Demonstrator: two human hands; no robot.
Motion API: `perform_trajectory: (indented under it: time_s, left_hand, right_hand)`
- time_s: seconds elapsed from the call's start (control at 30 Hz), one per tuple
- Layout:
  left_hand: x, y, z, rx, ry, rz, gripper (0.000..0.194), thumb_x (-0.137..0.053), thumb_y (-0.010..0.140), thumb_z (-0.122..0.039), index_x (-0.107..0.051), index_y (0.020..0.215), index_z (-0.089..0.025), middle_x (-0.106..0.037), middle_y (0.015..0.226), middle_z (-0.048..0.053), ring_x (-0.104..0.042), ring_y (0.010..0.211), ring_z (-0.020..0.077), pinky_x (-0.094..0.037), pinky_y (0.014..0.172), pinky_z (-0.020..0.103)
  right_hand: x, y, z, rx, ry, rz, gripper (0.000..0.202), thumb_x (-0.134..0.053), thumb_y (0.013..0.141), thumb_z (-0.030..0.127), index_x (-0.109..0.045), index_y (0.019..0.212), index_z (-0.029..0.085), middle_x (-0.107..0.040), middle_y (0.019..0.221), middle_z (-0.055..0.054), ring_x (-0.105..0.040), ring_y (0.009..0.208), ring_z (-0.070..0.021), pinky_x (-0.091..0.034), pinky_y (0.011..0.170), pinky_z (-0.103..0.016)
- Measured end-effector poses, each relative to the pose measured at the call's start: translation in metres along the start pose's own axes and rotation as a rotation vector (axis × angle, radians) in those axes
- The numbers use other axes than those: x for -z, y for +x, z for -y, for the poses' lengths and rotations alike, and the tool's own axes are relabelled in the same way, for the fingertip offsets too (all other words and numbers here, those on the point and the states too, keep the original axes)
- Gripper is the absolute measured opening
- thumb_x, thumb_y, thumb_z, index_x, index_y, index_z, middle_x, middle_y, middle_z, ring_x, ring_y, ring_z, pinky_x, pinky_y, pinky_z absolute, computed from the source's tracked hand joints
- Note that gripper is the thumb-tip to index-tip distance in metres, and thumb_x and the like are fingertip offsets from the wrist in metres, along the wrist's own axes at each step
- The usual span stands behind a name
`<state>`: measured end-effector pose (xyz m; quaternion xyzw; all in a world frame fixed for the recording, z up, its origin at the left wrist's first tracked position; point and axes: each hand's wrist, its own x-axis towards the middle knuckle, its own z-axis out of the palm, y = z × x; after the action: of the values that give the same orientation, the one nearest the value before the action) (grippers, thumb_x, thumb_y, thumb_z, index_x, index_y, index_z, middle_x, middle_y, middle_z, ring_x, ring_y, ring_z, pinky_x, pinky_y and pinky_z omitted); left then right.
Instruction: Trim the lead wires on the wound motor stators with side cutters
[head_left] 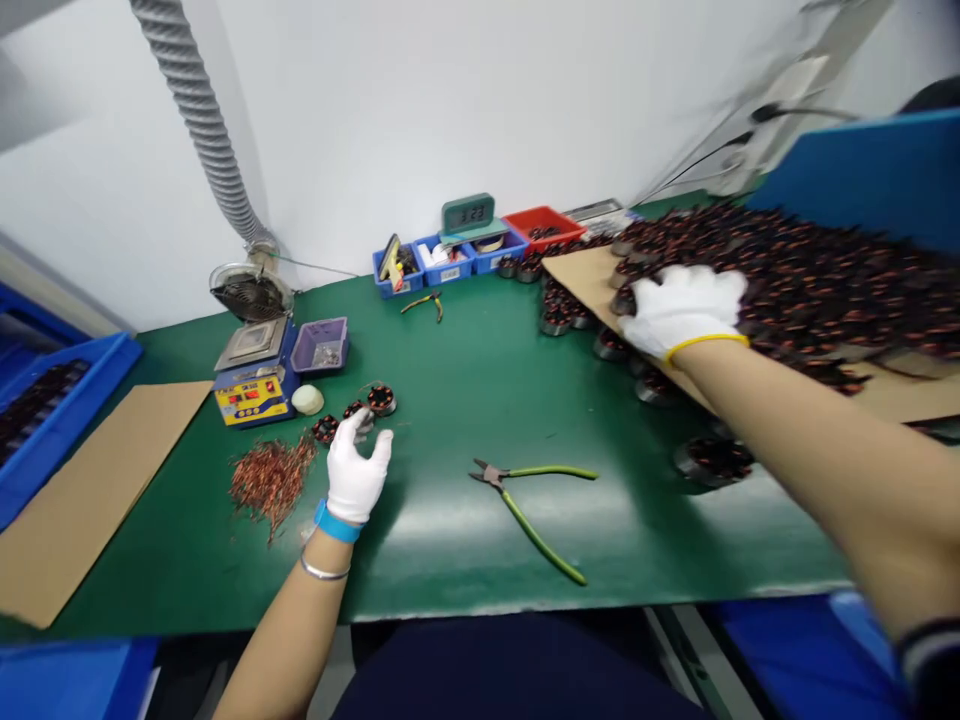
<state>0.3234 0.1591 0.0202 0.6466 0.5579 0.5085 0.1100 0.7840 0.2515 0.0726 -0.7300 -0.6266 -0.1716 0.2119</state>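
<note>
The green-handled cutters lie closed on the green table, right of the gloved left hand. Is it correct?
Not closed: the head view shows the green-handled cutters with handles spread wide. They do lie on the green table, right of the gloved left hand.

White gloves (691,300), dark clothes (517,670)
Left hand (358,475) with blue wristband (337,522) and silver bangle (324,573); right hand (675,315) with yellow-edged cuff (705,342), and a dark sleeve (934,685) with pale stripe (930,645) up that arm
</note>
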Motion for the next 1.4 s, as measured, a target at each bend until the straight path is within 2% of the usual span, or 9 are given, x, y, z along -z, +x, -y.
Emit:
perform_trajectory:
  time_s: [0.1, 0.23, 0.37, 0.6, 0.77, 0.93, 1.1, 1.2, 1.4]
  left_hand:
    - [0.003, 0.003, 0.000, -0.172, 0.216, -0.086, 0.049, -0.069, 0.083, -0.042, -0.063, 0.122, -0.012, -0.071, 0.118, 0.018, -0.069, 0.111, 0.0289, -0.056, 0.098, 0.046]
    - [-0.002, 0.005, -0.010, -0.182, 0.578, 0.073, 0.057, -0.076, 0.077, -0.038, -0.062, 0.127, -0.013, -0.060, 0.140, 0.021, -0.056, 0.132, 0.0365, -0.045, 0.112, 0.053]
    - [-0.016, 0.018, -0.021, -0.125, 0.814, 0.322, 0.054, -0.078, 0.078, -0.035, -0.063, 0.128, -0.019, -0.048, 0.156, 0.016, -0.045, 0.142, 0.0384, -0.039, 0.115, 0.055]
    - [-0.035, 0.061, -0.012, -0.104, 0.899, 0.481, 0.023, -0.066, 0.086, -0.022, -0.071, 0.107, -0.014, -0.053, 0.151, 0.019, -0.043, 0.144, 0.0399, -0.033, 0.117, 0.061]
    - [-0.019, 0.033, -0.030, -0.361, 0.675, 0.525, 0.020, -0.073, 0.080, -0.023, -0.072, 0.099, -0.017, -0.048, 0.157, 0.017, -0.036, 0.149, 0.0449, -0.027, 0.120, 0.067]
    - [-0.002, -0.015, -0.044, -0.520, 0.457, 0.849, 0.021, -0.073, 0.083, -0.028, -0.069, 0.101, -0.016, -0.061, 0.144, 0.017, -0.064, 0.121, 0.0355, -0.053, 0.099, 0.052]
    - [-0.005, -0.028, -0.027, -0.423, 0.255, 0.740, 0.054, -0.075, 0.080, -0.030, -0.060, 0.129, -0.014, -0.063, 0.140, 0.019, -0.064, 0.124, 0.0318, -0.055, 0.102, 0.047]
    - [-0.005, -0.027, -0.020, -0.467, 0.194, 0.766, 0.032, -0.070, 0.085, -0.031, -0.070, 0.113, -0.017, -0.067, 0.134, 0.016, -0.068, 0.117, 0.0290, -0.058, 0.097, 0.044]
    - [0.014, -0.015, -0.033, -0.457, 0.163, 0.869, 0.016, -0.063, 0.089, -0.023, -0.076, 0.098, -0.022, -0.068, 0.136, 0.011, -0.071, 0.112, 0.0254, -0.060, 0.095, 0.040]
  right_hand:
    - [0.007, -0.045, 0.047, 0.189, 0.101, 0.074, 0.053, -0.055, 0.089, 0.057, -0.068, 0.119, 0.015, -0.061, 0.129, -0.026, -0.055, 0.123, -0.0450, -0.043, 0.098, -0.063]
    - [0.021, -0.148, 0.117, 0.823, 0.396, 0.236, 0.065, -0.061, 0.089, 0.049, -0.054, 0.143, 0.014, -0.055, 0.143, -0.022, -0.056, 0.127, -0.0361, -0.051, 0.101, -0.049]
    - [0.021, -0.210, 0.140, 0.877, 0.380, 0.210, 0.056, -0.061, 0.089, 0.039, -0.059, 0.138, 0.013, -0.057, 0.140, -0.022, -0.056, 0.123, -0.0380, -0.046, 0.104, -0.055]
    - [0.007, -0.194, 0.107, 0.608, 0.190, 0.218, 0.054, -0.042, 0.098, 0.038, -0.058, 0.139, 0.005, -0.059, 0.135, -0.027, -0.056, 0.122, -0.0384, -0.044, 0.102, -0.053]
    - [0.008, -0.191, 0.099, 0.500, 0.211, 0.228, 0.062, -0.040, 0.098, 0.043, -0.053, 0.142, 0.001, -0.058, 0.135, -0.030, -0.056, 0.121, -0.0418, -0.046, 0.099, -0.056]
    - [0.022, -0.189, 0.126, 0.532, 0.361, 0.248, 0.072, -0.056, 0.089, 0.049, -0.048, 0.147, 0.007, -0.050, 0.146, -0.029, -0.049, 0.132, -0.0453, -0.040, 0.107, -0.063]
    - [0.023, -0.191, 0.165, 0.590, 0.527, 0.417, 0.086, -0.067, 0.081, 0.051, -0.039, 0.154, 0.014, -0.050, 0.151, -0.020, -0.051, 0.136, -0.0376, -0.046, 0.110, -0.052]
    - [0.012, -0.190, 0.186, 0.518, 0.520, 0.532, 0.084, -0.071, 0.075, 0.051, -0.048, 0.148, 0.017, -0.062, 0.139, -0.017, -0.058, 0.128, -0.0382, -0.052, 0.102, -0.052]
    - [-0.005, -0.187, 0.215, 0.480, 0.592, 0.407, 0.049, -0.069, 0.074, 0.049, -0.067, 0.110, 0.016, -0.073, 0.106, -0.014, -0.066, 0.107, -0.0354, -0.037, 0.115, -0.057]
